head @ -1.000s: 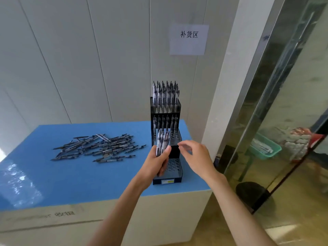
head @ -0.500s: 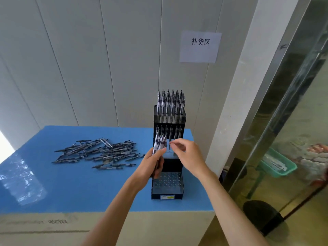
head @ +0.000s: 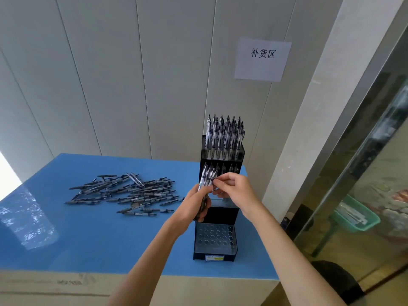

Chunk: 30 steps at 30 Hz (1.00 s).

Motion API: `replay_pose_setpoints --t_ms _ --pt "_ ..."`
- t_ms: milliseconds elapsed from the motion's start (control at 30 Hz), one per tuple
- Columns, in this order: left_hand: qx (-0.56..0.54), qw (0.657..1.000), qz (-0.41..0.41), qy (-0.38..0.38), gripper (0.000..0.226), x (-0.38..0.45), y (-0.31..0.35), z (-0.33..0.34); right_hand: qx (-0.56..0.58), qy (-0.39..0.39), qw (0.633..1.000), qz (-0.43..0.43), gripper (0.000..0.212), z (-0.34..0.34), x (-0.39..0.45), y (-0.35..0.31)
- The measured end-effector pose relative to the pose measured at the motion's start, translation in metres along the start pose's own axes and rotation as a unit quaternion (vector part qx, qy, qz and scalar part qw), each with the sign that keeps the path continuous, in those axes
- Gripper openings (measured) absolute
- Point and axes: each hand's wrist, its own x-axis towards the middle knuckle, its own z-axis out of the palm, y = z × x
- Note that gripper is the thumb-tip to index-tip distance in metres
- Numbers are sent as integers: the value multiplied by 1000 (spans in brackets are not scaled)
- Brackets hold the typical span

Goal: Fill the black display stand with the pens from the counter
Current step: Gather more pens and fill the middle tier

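Note:
A tall black tiered display stand (head: pixel 215 248) stands at the right end of the blue counter (head: pixel 92 237). Its top tier is full of upright pens (head: pixel 224 134); the lowest tier shows rows of bare holes. My left hand (head: pixel 194 205) grips a bunch of pens (head: pixel 207 178) upright in front of the stand's middle tier. My right hand (head: pixel 235 191) pinches the top of one pen in that bunch. A loose pile of pens (head: pixel 130 192) lies on the counter to the left.
A paper sign (head: pixel 262 59) hangs on the panelled wall behind. Right of the counter is a white pillar, then a glass panel with a green basket (head: pixel 353 215) behind it. A dark bin (head: pixel 337 281) stands on the floor at lower right.
My right hand has closed in on the bunch in my left hand and now pinches a pen top. The camera has tilted, so the counter sits lower in view.

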Motion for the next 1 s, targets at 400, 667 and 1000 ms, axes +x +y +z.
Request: replay_pose_setpoints --t_ms 400,667,1000 --pt "-65 979 12 193 20 20 -9 -2 88 62 994 17 10 1 27 6" --pt "-69 958 89 264 16 19 -9 -29 -70 177 974 -124 4 -12 48 5" --pt "-44 966 86 238 23 17 -9 -42 -231 153 939 -204 3 1 66 11"
